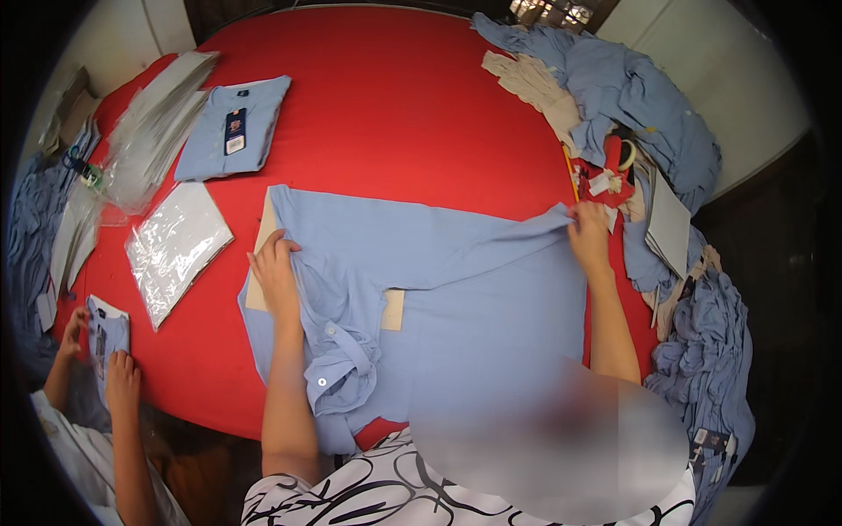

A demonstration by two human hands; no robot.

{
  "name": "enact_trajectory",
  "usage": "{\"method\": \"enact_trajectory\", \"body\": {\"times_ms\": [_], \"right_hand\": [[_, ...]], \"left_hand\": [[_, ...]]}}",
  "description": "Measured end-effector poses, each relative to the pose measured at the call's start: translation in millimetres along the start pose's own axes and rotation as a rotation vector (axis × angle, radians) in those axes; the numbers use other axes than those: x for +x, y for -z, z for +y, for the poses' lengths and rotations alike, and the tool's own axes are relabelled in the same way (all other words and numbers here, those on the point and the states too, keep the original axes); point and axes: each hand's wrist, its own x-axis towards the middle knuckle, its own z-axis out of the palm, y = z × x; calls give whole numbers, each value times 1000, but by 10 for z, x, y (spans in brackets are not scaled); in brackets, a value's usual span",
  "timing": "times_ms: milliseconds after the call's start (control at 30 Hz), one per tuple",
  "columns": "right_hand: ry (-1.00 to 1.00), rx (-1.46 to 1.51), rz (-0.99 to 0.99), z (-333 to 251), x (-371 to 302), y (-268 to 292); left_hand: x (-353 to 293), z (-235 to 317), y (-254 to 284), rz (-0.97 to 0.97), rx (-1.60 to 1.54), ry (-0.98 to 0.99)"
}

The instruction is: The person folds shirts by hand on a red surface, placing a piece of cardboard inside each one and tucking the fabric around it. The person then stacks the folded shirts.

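Observation:
A light-blue button-up shirt (491,298) lies spread over the red table in front of me. A beige cardboard sheet (260,285) shows along its left side, and a small cream piece (392,310) shows at the middle. My left hand (279,263) rests flat on the shirt by the cardboard, fingers apart. At the right, my right hand (590,230) is closed on the end of a sleeve (535,230), which it pulls out taut. A bunched, buttoned part of the shirt (346,359) sits beside my left forearm.
At the far left are a folded blue shirt with a dark tag (237,131), clear plastic bags (162,131) and a plastic-wrapped white packet (180,250). A co-worker's hands (121,379) hold a small folded shirt at lower left. Blue garments (640,88) and a tape roll (626,155) lie right.

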Motion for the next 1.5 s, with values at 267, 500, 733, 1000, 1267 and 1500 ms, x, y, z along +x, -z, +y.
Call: {"method": "enact_trajectory", "body": {"times_ms": [267, 500, 733, 1000, 1267, 1500], "right_hand": [[-363, -58, -272, -119, -1253, 658], [-514, 215, 178, -106, -704, -103], [-887, 129, 85, 504, -603, -407], [-641, 155, -151, -298, -1568, 290], [-295, 324, -115, -1267, -1358, 484], [333, 716, -686, -3257, -1032, 267]], "left_hand": [[54, 1, 59, -134, -30, -16], [97, 79, 476, -370, 28, -145], [53, 93, 381, -313, -24, -97], [63, -68, 518, -343, -184, -164], [47, -155, 568, -108, -37, -459], [52, -214, 499, -247, -264, -363]]}}
